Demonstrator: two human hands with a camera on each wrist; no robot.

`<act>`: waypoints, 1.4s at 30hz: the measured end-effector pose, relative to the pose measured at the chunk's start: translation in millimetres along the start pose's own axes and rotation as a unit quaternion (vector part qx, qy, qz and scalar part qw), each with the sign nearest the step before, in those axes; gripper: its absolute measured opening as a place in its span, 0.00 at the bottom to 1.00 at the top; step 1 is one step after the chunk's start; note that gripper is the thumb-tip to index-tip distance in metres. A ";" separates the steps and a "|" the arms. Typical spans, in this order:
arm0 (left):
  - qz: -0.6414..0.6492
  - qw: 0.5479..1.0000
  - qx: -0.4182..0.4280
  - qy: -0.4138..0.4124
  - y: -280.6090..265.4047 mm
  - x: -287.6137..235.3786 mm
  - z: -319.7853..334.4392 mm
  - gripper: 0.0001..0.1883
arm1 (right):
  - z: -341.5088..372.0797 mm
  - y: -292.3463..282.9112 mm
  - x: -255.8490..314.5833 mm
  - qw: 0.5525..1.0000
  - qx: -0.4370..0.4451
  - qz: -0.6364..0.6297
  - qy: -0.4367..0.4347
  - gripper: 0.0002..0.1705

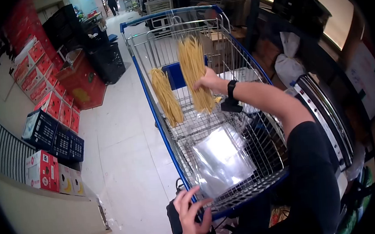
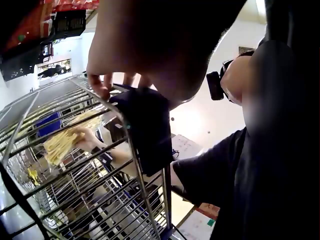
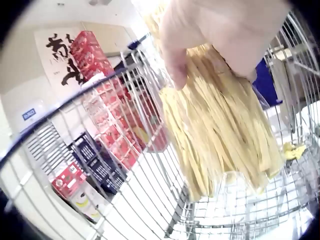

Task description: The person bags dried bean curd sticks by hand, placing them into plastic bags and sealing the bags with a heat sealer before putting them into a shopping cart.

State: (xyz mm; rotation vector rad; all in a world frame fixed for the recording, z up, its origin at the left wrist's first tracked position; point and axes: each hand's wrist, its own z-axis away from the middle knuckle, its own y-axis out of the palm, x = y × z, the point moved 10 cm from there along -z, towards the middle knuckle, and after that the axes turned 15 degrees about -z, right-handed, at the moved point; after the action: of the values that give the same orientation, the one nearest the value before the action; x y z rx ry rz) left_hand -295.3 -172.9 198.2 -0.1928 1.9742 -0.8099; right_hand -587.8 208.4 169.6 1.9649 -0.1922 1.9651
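My right hand (image 1: 209, 81) grips a clear bag of long yellow strips (image 1: 191, 60) around its middle, above the cart basket. In the right wrist view the strips (image 3: 225, 135) hang below my fingers and thumb, with clear plastic around them. A second bundle of yellow strips (image 1: 165, 97) leans at the left side of the shopping cart (image 1: 162, 134). Shiny clear plastic bags (image 1: 223, 158) lie flat at the near end of the basket. My left hand (image 1: 190, 217) is by the cart's near left corner, fingers loosely bent and holding nothing.
Red fruit boxes (image 1: 47, 170) and dark blue crates (image 1: 54, 135) stand along the left. Beyond them are a red bin (image 1: 83, 81) and a black basket (image 1: 107, 64). A steel machine (image 1: 322, 120) is close on the right. A person (image 1: 111, 2) is far down the aisle.
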 end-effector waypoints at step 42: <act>-0.029 0.993 -0.108 0.039 2.5 -17.7 45.7 0.22 | 152.1 -59.4 132.1 0.926 -0.092 0.296 -0.216 0.32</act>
State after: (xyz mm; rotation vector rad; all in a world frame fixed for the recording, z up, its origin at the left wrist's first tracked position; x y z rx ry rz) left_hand -247.6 -184.1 194.7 -0.3529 2.1376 -0.6480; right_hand -421.1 231.8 295.2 2.3644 -1.1596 1.6841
